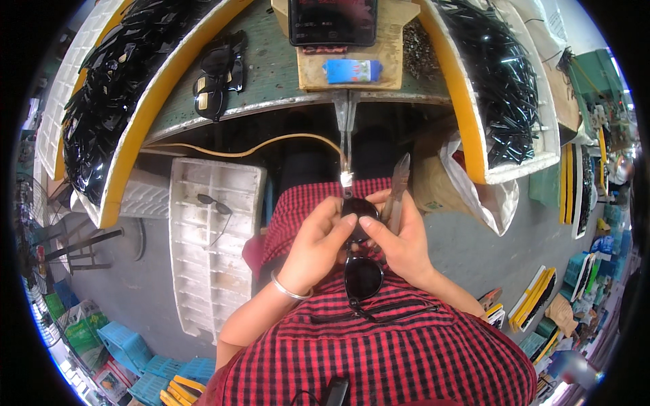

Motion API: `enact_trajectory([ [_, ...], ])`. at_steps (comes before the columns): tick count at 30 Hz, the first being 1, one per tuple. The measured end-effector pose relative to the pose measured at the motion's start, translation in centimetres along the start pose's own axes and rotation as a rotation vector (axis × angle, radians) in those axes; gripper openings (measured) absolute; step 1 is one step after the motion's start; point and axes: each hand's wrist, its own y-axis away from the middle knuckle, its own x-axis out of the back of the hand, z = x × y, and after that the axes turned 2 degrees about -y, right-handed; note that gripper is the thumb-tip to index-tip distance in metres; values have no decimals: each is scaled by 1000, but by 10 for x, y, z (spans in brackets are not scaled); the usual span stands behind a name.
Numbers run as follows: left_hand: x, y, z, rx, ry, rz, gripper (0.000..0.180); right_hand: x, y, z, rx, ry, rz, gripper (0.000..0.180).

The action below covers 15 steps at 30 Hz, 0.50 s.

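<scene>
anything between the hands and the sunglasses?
Nothing visible. Both the left hand and the right hand already grip the black sunglasses directly, fingers on the upper lens; a thin tool sticks up from the right hand.

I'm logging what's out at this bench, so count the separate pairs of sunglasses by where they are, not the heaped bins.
In the hands: 1, the dark pair held by the left hand and right hand
On the green benchtop: 1
On the white foam tray: 1
Total: 3

Both hands (359, 237) hide the upper lens of the sunglasses (362, 274).
</scene>
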Motion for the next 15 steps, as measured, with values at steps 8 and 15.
enact_trajectory([
  [8,0,1,1,2,-26,4,16,1,0,-2,-1,17,-6,29],
  [15,1,0,0,18,-46,32,14,21,-5,-10,126,294,-38,33],
])
